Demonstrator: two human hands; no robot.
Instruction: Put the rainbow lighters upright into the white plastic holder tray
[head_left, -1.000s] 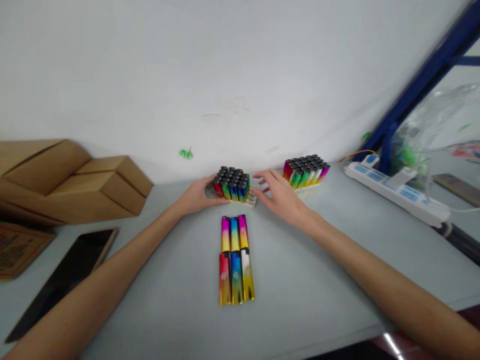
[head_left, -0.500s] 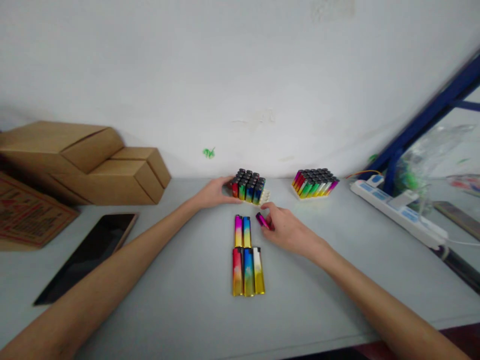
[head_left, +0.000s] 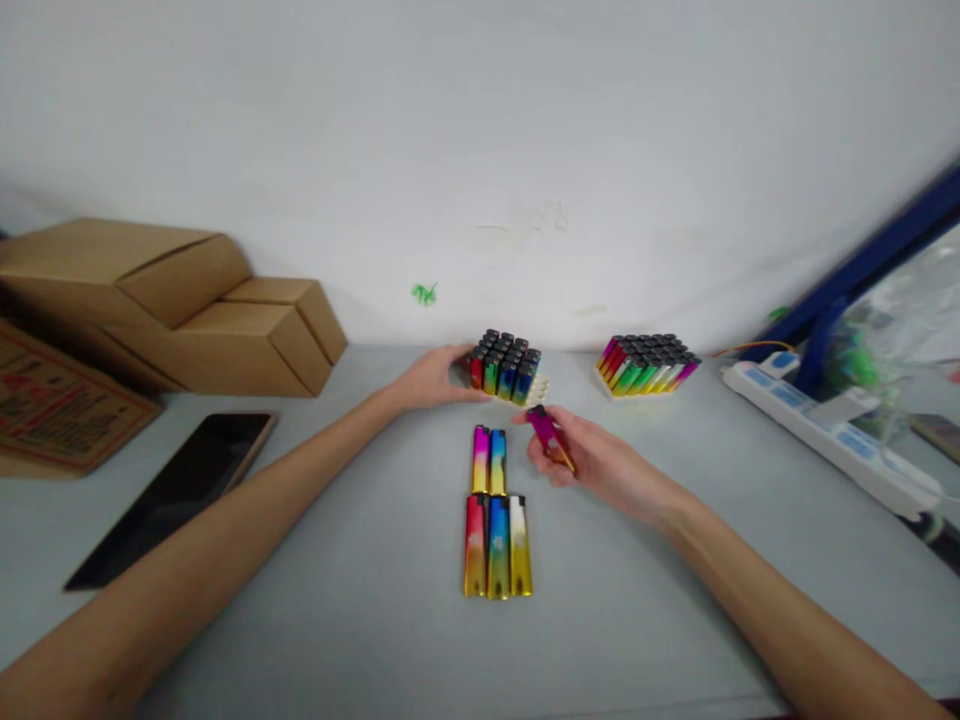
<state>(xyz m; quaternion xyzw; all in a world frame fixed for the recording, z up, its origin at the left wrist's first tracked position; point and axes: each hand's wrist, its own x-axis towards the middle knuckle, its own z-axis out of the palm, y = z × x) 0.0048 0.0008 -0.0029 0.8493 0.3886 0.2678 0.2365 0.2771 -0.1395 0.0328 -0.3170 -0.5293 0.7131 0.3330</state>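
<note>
Right hand (head_left: 589,452) has a shiny purple-and-gold lighter (head_left: 552,440) pinched tight, black end slanting left toward the nearby white plastic tray (head_left: 539,390); left hand (head_left: 431,379) has got that.

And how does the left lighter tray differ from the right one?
The left tray has bare slots at its right end, while the right tray looks full. The left hand holds the left tray's end; no hand touches the right tray. Both carry standing, black-topped lighters.
</note>
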